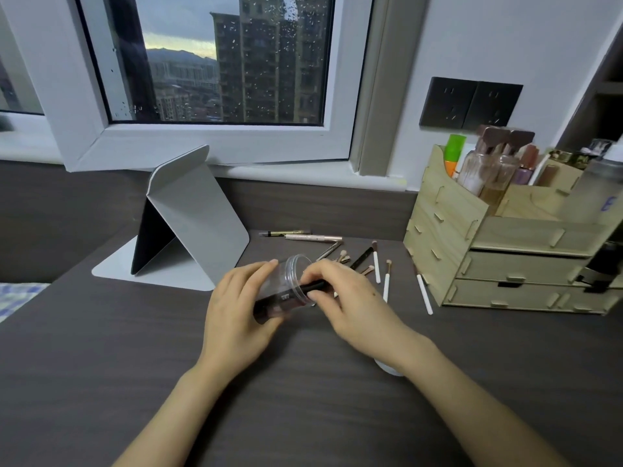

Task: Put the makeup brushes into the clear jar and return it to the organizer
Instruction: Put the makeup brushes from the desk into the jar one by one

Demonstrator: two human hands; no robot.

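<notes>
My left hand (237, 306) grips the clear jar (290, 281), which is tilted with its mouth toward the upper right above the dark desk. My right hand (340, 298) holds a black-handled makeup brush (312, 287) whose front end lies inside the jar. Several more makeup brushes lie loose on the desk behind my hands, among them white-handled ones (387, 286) (424, 294) and a black one (360, 257). The wooden organizer (505, 251) stands at the right, with drawers below and open compartments on top.
A folded grey stand mirror (188, 224) stands at the left back of the desk. Pens or pencils (303, 235) lie near the back wall. Bottles (485, 166) fill the organizer's top compartments. A white round object (391, 369) shows under my right wrist.
</notes>
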